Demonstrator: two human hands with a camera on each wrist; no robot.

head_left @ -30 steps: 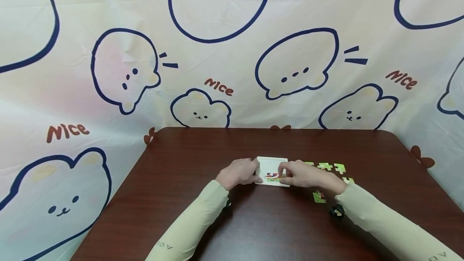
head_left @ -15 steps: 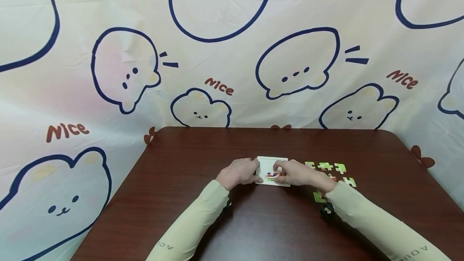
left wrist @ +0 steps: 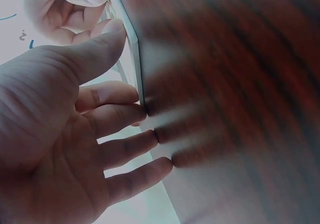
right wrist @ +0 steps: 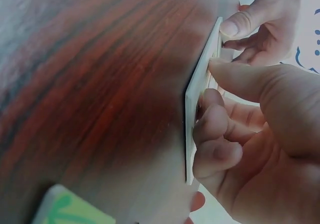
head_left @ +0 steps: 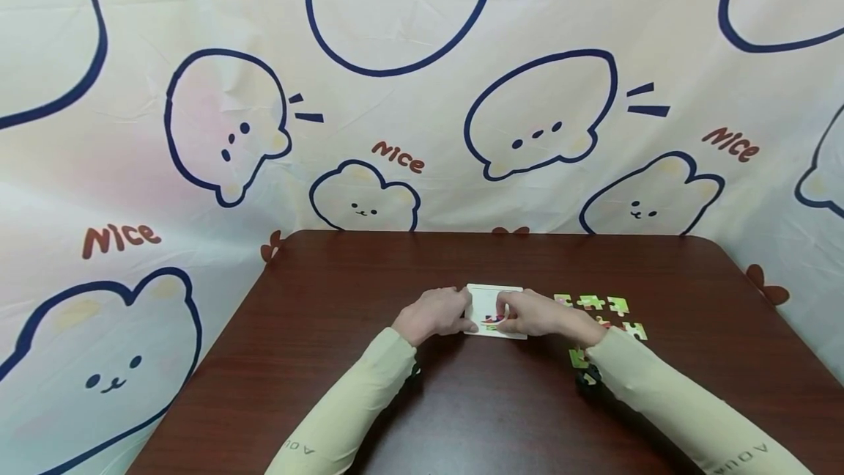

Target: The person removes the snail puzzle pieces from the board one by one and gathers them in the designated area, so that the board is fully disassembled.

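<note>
A white puzzle tray (head_left: 484, 300) lies flat on the table. Colourful puzzle pieces (head_left: 491, 319) sit in its near part, partly covered by my right hand. My left hand (head_left: 435, 312) steadies the tray's left side. In the left wrist view its thumb touches the near edge, and the other fingers reach down fairly straight beside the tray. My right hand (head_left: 535, 312) is over the tray's right half, thumb and index finger brought together at a puzzle piece among those laid there. That piece is mostly hidden. The right wrist view shows the remaining fingers curled against the tray.
Loose green puzzle pieces (head_left: 591, 302) are spread on the dark wooden table (head_left: 369, 270) right of the tray. Some are near or partly under my right forearm, and one puzzle piece (right wrist: 70, 209) appears in the right wrist view. A printed cloth (head_left: 448, 116) surrounds the table.
My right hand has shifted a little left over the tray, hiding part of the laid pieces and uncovering more loose ones at the right. My left hand and the tray stay in place.
</note>
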